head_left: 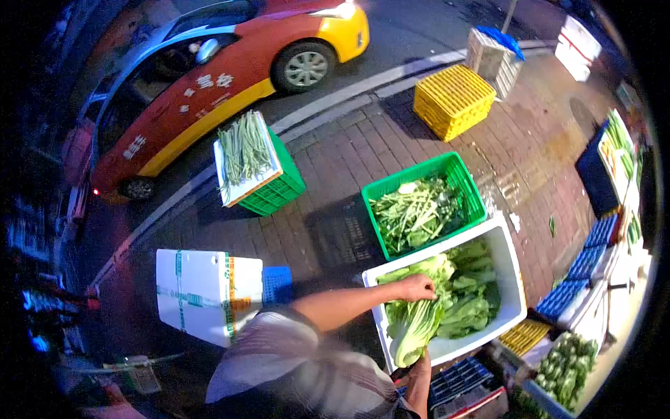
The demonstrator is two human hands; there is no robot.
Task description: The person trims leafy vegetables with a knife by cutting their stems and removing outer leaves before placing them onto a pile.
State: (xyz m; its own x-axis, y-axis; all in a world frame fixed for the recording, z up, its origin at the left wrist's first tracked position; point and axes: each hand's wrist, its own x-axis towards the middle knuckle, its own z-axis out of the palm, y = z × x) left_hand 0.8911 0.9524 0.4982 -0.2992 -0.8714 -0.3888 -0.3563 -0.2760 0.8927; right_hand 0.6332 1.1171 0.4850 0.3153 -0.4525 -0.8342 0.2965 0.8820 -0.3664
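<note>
A white foam box (516, 279) holds leafy green vegetables (471, 307), loosely piled. A pale-stemmed head of leafy greens (415, 332) lies across its near left side, the stem end toward me. My left hand (417, 287) is over the leaves of this head, fingers closed in a pinch at them. At the stem end, my right hand (420, 364) is closed around the base from below, partly hidden by the greens. Directly beyond the foam box stands a green plastic basket (373, 209) with stalks and trimmed leaves (419, 213) in it.
Long beans (246, 150) lie on a foam lid atop a green crate (276, 188). A yellow crate (453, 101) stands beyond. A closed white foam box (195, 290) is at left. A red and yellow car (209, 84) is by the curb. Vegetable crates (586, 251) line the right.
</note>
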